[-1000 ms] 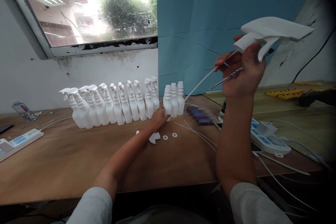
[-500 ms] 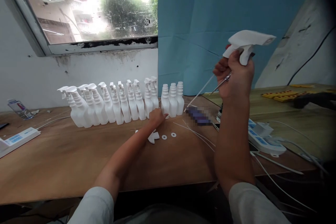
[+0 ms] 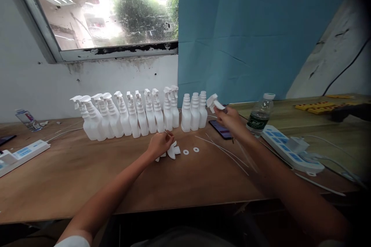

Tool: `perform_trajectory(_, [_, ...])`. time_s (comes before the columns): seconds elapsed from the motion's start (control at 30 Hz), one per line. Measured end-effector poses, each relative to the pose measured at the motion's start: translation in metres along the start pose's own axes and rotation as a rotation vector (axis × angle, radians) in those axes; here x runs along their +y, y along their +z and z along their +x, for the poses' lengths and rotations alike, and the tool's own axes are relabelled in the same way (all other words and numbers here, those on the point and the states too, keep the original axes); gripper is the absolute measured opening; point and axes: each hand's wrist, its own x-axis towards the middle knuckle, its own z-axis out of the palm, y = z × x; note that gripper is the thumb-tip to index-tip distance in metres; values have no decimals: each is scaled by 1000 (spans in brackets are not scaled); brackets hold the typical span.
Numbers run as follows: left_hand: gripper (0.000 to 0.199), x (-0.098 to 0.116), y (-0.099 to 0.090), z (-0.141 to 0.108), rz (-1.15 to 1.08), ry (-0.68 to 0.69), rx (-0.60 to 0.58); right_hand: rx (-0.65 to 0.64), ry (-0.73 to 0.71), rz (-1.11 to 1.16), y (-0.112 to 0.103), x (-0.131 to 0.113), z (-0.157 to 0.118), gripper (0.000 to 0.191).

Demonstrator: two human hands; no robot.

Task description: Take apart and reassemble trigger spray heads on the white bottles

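My right hand (image 3: 230, 119) is closed on a white trigger spray head (image 3: 215, 102), just right of three white bottles (image 3: 194, 112) without spray heads. A thin tube trails below that hand toward the table. Low over the table, my left hand (image 3: 160, 144) has its fingers pinched together; whatever they hold is too small to make out. Partly behind it lie loose white trigger parts (image 3: 174, 150). Two flat white washers (image 3: 186, 152) rest to their right. Several white bottles fitted with spray heads (image 3: 124, 117) stand in a row behind my left hand.
Thin white tubes (image 3: 224, 149) lie on the brown table beside a phone (image 3: 220, 129). At the right are a labelled water bottle (image 3: 259, 117) and a power strip (image 3: 285, 150) with cables. Another power strip (image 3: 26, 154) and a clear bottle (image 3: 27, 120) sit at the left.
My right hand has come down and left with the spray head, from high up to beside the bare bottles. My left hand has drawn back from the bottles toward the loose white parts.
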Motion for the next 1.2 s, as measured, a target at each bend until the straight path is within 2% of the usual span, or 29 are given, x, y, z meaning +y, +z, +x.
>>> perform_trajectory(0.13, [21, -19, 3, -5, -96, 22, 64, -82, -20, -96, 1, 27, 2, 49])
perform_trajectory(0.23, [20, -27, 7, -4, -137, 38, 88, -133, 21, -163, 1, 41, 4, 52])
perform_trajectory(0.37, [20, -31, 8, -5, -171, 67, 102, -204, 46, -267, 6, 53, 7, 47])
perform_trajectory(0.5, [19, -29, 6, -8, -205, 87, 108, -337, 28, -375, 12, 62, 13, 37])
perform_trajectory(0.7, [25, -25, 4, -7, -329, 55, 126, -385, -155, -533, 25, 63, 15, 32])
perform_trajectory(0.83, [39, -21, 2, -5, -785, -23, 119, -521, -229, -581, 52, 44, -4, 38])
perform_trajectory(0.97, [58, -17, 0, -4, -1141, -99, 59, -572, -509, -878, 86, 32, -29, 37])
perform_trajectory(1.1, [58, -15, 1, -6, -1197, -187, -9, -593, -695, -961, 107, 43, -43, 41])
perform_trajectory(1.2, [53, -15, 1, -7, -1226, -227, -35, -537, -786, -847, 103, 52, -46, 39])
